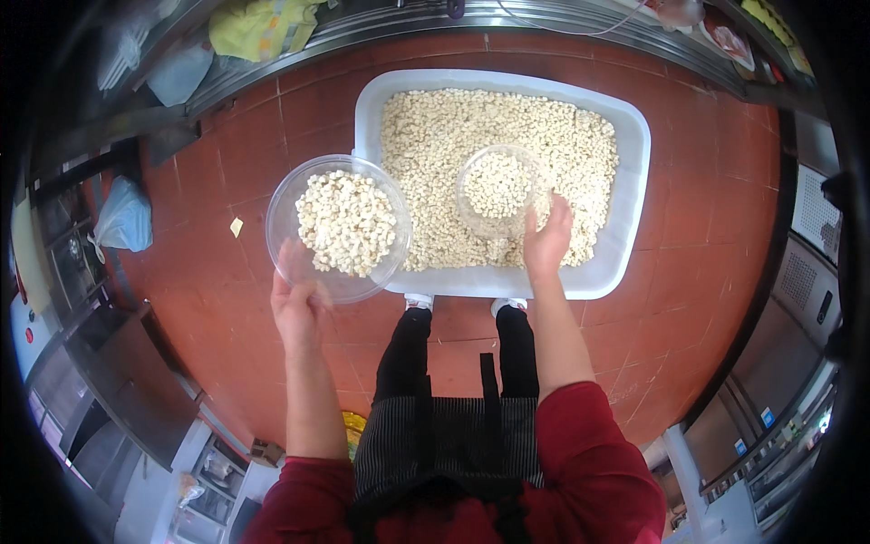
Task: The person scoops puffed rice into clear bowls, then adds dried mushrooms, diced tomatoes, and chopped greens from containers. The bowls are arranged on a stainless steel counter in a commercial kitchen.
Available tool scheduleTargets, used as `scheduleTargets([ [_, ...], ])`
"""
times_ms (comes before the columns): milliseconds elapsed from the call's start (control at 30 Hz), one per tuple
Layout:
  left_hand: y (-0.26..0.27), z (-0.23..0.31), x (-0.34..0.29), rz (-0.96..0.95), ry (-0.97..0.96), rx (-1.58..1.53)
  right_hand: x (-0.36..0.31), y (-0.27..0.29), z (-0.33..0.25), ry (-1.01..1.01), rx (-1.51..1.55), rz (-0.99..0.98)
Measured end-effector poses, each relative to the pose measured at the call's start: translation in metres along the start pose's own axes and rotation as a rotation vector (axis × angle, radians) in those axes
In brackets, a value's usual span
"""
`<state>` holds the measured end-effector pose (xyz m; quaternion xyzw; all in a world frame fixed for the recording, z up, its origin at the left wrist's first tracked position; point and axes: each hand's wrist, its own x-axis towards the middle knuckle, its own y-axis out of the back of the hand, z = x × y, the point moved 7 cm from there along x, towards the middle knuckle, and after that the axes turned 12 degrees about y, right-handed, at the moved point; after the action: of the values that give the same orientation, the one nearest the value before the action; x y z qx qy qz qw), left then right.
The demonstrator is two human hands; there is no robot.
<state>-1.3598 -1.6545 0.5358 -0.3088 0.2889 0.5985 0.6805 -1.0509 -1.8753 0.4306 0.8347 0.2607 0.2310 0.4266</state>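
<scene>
My left hand [297, 304] is closed on the lower left side of a large clear round bowl [340, 288]. Loose whitish pieces [346, 222], lumpy like popcorn, lie inside it. The bowl's right side overlaps the left wall of a big white plastic bin [625, 213]. A thick layer of small cream-coloured pieces [435, 122] covers the bin's bottom. Above that layer, my right hand [549, 238] grips the right side of a smaller clear round tub [464, 210] with similar pieces in it. Some of my fingers are hidden or blurred.
The bin stands on red floor tiles [227, 326], with my shoes [419, 301] at its near edge. A metal shelf edge [381, 45] runs along the far side. At the left hangs a light blue plastic bag [125, 216]; steel cabinets [770, 313] line the right.
</scene>
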Motion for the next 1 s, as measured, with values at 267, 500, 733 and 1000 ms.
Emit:
scheduleTargets([
  [267, -0.002, -0.003, 0.004, 0.037, -0.001, 0.123, -0.077, -0.142, -0.135, 0.347, 0.003, -0.649],
  [500, -0.032, -0.012, 0.008, -0.066, 0.024, 0.083, -0.080, -0.158, -0.089, 0.154, 0.193, -0.891],
  [733, -0.049, -0.015, 0.008, -0.073, 0.082, 0.123, -0.026, -0.046, -0.065, -0.508, 0.665, -0.781],
  [1000, -0.046, -0.012, 0.003, -0.054, 0.073, 0.155, 0.043, 0.006, 0.015, -0.052, -0.145, 0.003],
])
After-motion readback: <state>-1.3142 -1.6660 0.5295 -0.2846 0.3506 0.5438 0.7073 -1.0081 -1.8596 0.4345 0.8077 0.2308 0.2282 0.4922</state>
